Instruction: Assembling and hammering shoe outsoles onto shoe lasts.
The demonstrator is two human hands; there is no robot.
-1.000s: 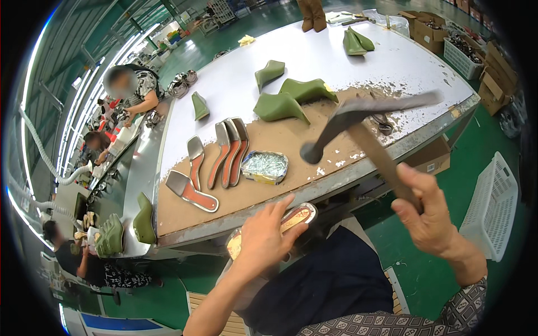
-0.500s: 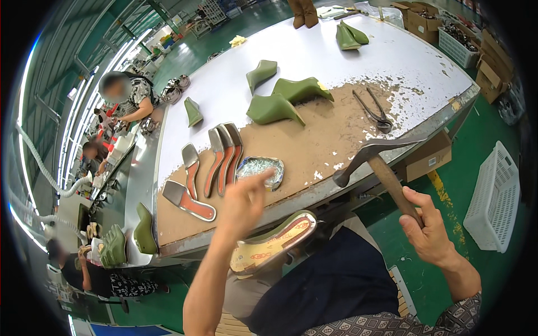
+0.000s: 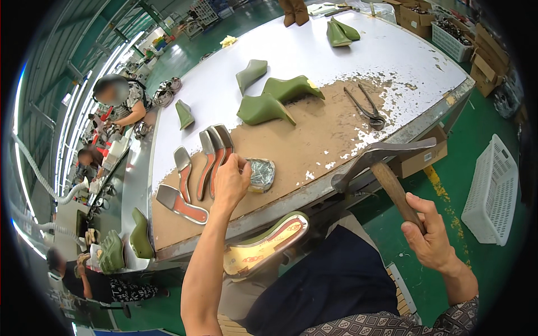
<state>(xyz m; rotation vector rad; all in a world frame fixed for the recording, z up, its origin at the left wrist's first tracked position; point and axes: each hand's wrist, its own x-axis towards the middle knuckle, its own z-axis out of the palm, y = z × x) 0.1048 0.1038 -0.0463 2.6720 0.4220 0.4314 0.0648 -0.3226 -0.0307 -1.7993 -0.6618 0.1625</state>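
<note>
A hammer with a wooden handle (image 3: 399, 196) and a dark steel head is gripped low on its handle by my right hand (image 3: 428, 232); its head is raised beside the table edge. My left hand (image 3: 231, 182) is over the table with fingers curled together, at the left rim of a shallow dish (image 3: 261, 176) of small, shiny, nail-like bits. Whatever its fingertips hold is hidden. Across my lap lies a green shoe last (image 3: 263, 242), sole up, with a yellowish insole (image 3: 252, 259) on it. Left of my hand lie several red-and-grey insoles (image 3: 207, 162), partly covered by it.
Pincers (image 3: 367, 111) lie right of several green lasts (image 3: 266, 110) on the worn tabletop (image 3: 319, 134). More lasts (image 3: 112, 255) stand at the left. A white plastic crate (image 3: 490, 193) and cardboard boxes (image 3: 486, 64) are on the right. Other people work along the left side.
My left hand has moved up and left from in front of the dish to its left rim, its extended finger now curled in. My right hand still holds the hammer up. The view has shifted slightly.
</note>
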